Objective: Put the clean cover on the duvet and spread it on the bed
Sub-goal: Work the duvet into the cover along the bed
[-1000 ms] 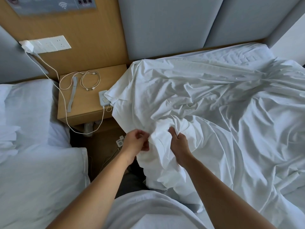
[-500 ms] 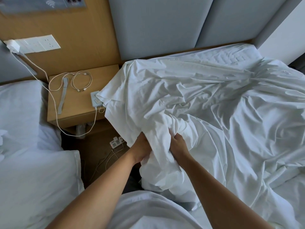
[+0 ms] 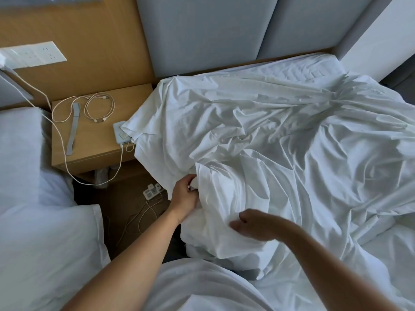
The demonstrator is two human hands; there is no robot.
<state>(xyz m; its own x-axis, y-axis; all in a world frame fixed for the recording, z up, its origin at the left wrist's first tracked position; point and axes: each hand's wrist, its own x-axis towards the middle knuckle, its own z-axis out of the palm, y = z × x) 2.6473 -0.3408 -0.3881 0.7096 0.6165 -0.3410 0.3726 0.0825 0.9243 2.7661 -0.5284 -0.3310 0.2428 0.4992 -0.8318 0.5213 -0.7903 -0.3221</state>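
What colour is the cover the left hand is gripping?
Plain white, no pattern; the head view shows the cover bunched in the left hand.

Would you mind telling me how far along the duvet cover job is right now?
Done: the white cover lies across the bed. In hand: the left hand grips a bunch of it at the near edge; the blurred right hand is just beside, its grip unclear. Left: it is heavily creased, one corner drapes onto the nightstand, so spreading remains.

Single head view, wide-angle, looked forward and down from beside bed (image 3: 303, 66). Faced headboard (image 3: 202, 30) at top of frame. Close in: cover (image 3: 269, 131) filled right half, nightstand (image 3: 96, 151) left, second bed (image 3: 33, 243) at left edge.
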